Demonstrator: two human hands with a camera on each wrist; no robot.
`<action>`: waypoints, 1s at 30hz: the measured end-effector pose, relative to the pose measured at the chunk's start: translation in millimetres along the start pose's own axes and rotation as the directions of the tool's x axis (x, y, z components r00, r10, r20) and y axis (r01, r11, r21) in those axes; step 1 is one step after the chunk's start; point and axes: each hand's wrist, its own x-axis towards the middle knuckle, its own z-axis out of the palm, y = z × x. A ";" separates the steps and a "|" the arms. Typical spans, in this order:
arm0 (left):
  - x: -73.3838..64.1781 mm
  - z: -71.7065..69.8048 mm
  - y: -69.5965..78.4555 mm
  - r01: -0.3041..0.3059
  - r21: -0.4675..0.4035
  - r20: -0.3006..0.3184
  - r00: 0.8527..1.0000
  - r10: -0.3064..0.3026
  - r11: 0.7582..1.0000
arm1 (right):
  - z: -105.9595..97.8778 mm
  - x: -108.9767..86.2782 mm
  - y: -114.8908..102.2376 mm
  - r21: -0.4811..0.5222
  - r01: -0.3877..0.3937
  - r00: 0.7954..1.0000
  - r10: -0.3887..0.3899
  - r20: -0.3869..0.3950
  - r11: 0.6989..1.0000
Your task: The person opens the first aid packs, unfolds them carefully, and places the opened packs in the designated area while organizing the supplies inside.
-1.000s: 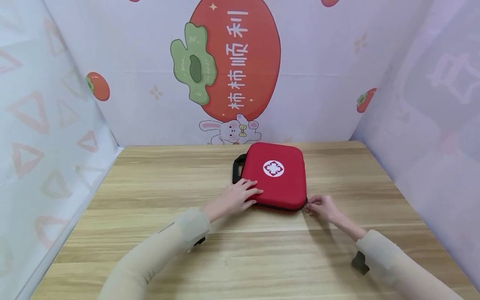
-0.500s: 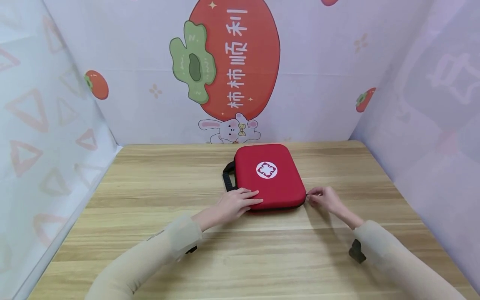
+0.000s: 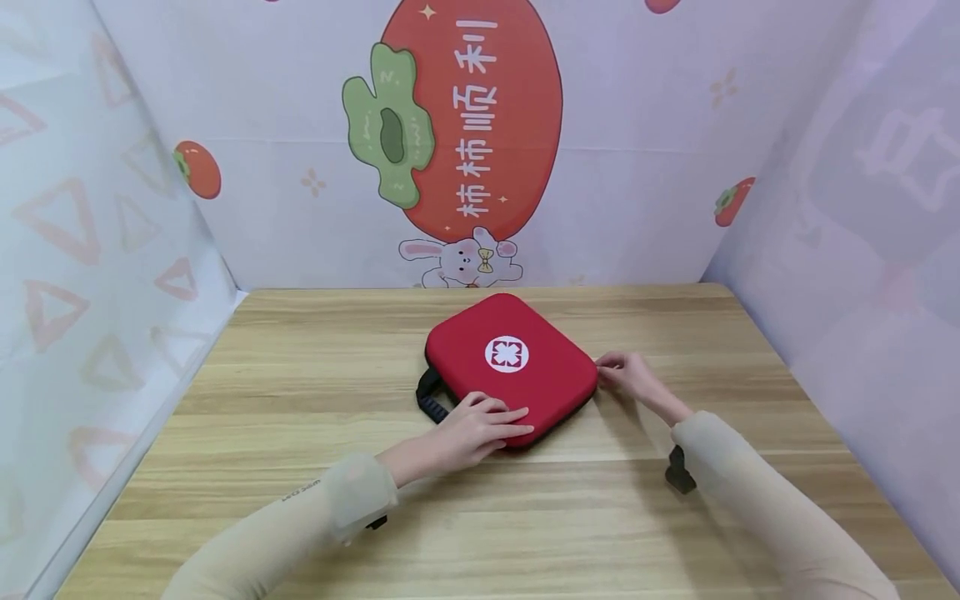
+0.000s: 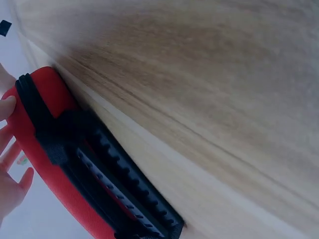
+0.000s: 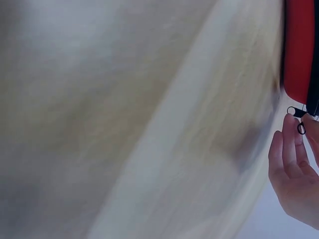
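Observation:
A red zip case (image 3: 517, 358) with a white cross emblem lies shut on the wooden table, turned at an angle. Its black carrying handle (image 4: 119, 179) points toward the near left. My left hand (image 3: 472, 433) rests on the near corner of the case, fingers stretched across its top. At the right corner, my right hand (image 3: 630, 373) pinches a black zipper pull (image 5: 299, 112) between thumb and fingers. In the right wrist view, a second small dark ring (image 5: 301, 128) shows beside the fingertips. Part of the zip is hidden behind the fingers.
The wooden table (image 3: 315, 358) spreads out around the case. A patterned backdrop (image 3: 645, 217) stands along its far edge, with pale side walls (image 3: 97, 250) left and right. Dark wrist devices (image 3: 680, 471) sit under the sleeves.
The case has turned anticlockwise and shifted left, so its handle now faces the near left. My left hand has moved slightly nearer with it; the right hand has moved up and left.

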 end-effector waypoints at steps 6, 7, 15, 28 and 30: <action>-1.9 -5.8 3.2 0.014 -0.066 0.135 0.991 -0.005 0.998 | 6.5 11.1 -4.4 -0.005 0.027 1.000 -0.027 0.008 1.000; -1.9 -6.9 2.9 0.017 -0.069 0.154 0.988 -0.006 0.998 | 6.8 11.9 -4.3 -0.006 0.032 0.999 -0.032 0.013 0.999; -0.5 -9.4 2.4 0.010 0.041 0.214 0.977 -0.018 0.999 | 5.5 5.4 0.9 0.002 0.132 0.991 -0.132 0.027 0.991; 1.3 -4.0 3.3 0.039 0.087 0.200 0.978 -0.056 0.995 | 17.9 -38.6 -9.6 -0.022 0.219 0.971 -0.216 0.103 0.975; 4.6 -2.2 3.6 0.045 0.097 0.190 0.980 -0.062 0.994 | 24.7 -43.5 -14.7 -0.044 0.248 0.962 -0.240 0.132 0.968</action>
